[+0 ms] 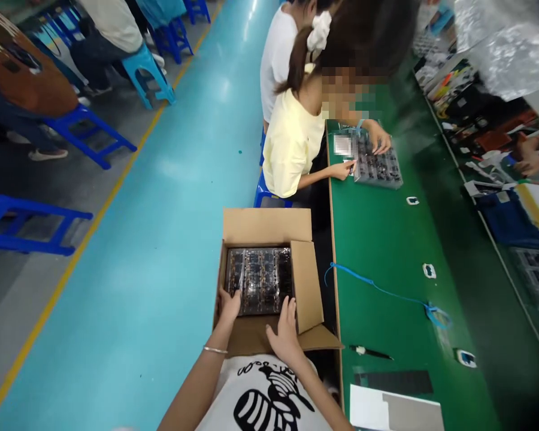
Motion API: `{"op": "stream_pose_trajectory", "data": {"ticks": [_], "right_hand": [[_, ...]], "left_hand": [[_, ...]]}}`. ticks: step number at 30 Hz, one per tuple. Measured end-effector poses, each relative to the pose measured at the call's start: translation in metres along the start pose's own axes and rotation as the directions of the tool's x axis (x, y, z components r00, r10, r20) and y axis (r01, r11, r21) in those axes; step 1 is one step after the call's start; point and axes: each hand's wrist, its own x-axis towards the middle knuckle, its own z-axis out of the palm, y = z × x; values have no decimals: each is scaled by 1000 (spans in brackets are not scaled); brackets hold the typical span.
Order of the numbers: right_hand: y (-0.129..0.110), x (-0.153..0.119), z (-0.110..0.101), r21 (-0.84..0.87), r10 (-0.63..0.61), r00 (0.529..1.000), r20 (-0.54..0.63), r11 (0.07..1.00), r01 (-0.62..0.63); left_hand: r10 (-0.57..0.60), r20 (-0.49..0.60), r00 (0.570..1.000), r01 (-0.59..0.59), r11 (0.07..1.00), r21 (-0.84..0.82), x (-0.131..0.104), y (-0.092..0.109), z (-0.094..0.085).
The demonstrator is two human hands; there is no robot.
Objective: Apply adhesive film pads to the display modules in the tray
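An open cardboard box (267,226) sits in front of my body, its flaps folded out. Inside lies a clear plastic tray (258,278) with rows of small dark electronic parts in its pockets. At the tray's near left corner is my left hand (230,306), thumb apart over the tray and fingers by the box's left wall, partly hidden. My right hand (285,335) is open at the near right corner, fingers stretched toward the tray's edge and thumb spread. Whether either hand bears weight, I cannot tell.
To my right runs a green worktable (386,239) with a blue cord (372,282), a black pen (371,352) and white papers (395,410). A co-worker in yellow (291,143) handles parts in another tray (377,161). Blue stools (31,221) stand left, beyond the aisle.
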Motion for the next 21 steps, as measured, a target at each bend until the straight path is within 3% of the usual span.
{"op": "stream_pose_trajectory", "data": {"ticks": [3,6,8,12,15,21], "right_hand": [[13,-18,-28,-55,-15,995,-98,998,9],[28,-21,-56,-92,36,973,-229,994,-59],[33,-17,-67,-101,72,955,-287,989,-105],[31,0,-70,-120,54,967,-250,989,-86],[31,33,-71,-82,124,971,-206,986,-144],[45,154,-54,106,333,943,-17,938,-330]], "left_hand": [[-102,-87,991,93,990,-104,2,-11,-21],[-173,-117,978,151,973,-177,11,-13,-31],[-200,-112,973,174,963,-207,23,-7,-27],[-192,-43,980,177,957,-232,56,14,-1],[-178,20,984,178,960,-217,78,21,17],[-212,128,969,229,963,-141,92,3,45]]}}
